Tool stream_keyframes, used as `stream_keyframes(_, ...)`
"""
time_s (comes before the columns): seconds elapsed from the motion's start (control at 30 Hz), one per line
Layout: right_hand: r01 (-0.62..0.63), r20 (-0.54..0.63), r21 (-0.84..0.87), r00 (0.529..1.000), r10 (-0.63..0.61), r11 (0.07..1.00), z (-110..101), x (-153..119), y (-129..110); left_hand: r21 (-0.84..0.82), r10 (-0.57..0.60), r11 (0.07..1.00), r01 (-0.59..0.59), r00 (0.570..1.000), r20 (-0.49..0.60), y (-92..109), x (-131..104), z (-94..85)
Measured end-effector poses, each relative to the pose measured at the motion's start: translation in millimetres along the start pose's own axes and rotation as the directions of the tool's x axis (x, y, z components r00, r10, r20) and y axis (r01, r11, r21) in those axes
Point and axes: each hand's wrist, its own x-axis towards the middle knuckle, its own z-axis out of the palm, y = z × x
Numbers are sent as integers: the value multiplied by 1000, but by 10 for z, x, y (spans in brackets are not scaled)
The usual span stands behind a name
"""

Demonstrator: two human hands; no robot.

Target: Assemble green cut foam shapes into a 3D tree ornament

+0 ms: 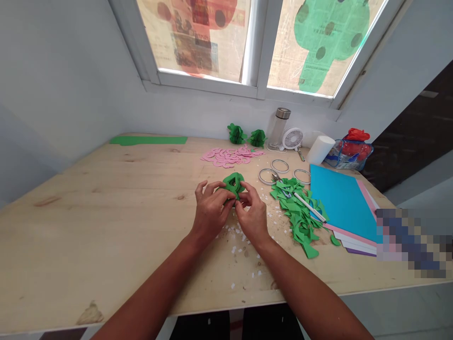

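Observation:
Between my hands, above the middle of the wooden table (123,226), is a green layered paper craft (233,182) with an opening in its folds. My left hand (211,208) grips it from the left, and my right hand (254,212) pinches its near right side. The fingertips of both hands come close together at its lower edge. Small white paper bits (233,250) lie scattered beneath and in front of my hands. Beyond them sits a pile of pink paper cutouts (230,157). Two similar green paper pieces (236,134) stand near the wall.
Right of my hands lie green paper scraps (300,222), scissors (281,182), a white pen (309,207) and tape rolls (280,165). Coloured sheets (339,198) are stacked farther right. A glass bottle (279,127), small fan (292,138) and clear bag (350,153) stand behind; a green strip (148,140) lies back left.

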Motion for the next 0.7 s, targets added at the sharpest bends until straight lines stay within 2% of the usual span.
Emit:
stream_keyframes(0.23, -1, 4, -5, 1000, 1, 1000, 2, -4, -12, 2, 0, 1000, 0, 1000, 9, 2, 4, -15)
stream_keyframes(0.43, 5, -16, 32, 1000, -4, 999, 5, 2, -21, 3, -18, 1000, 18, 999, -30, 16, 1, -6)
stream_keyframes(0.7, -39, -9, 101, 999, 40, 994, 14, 18, 3, 42, 28, 999, -28, 999, -16, 11, -3, 3)
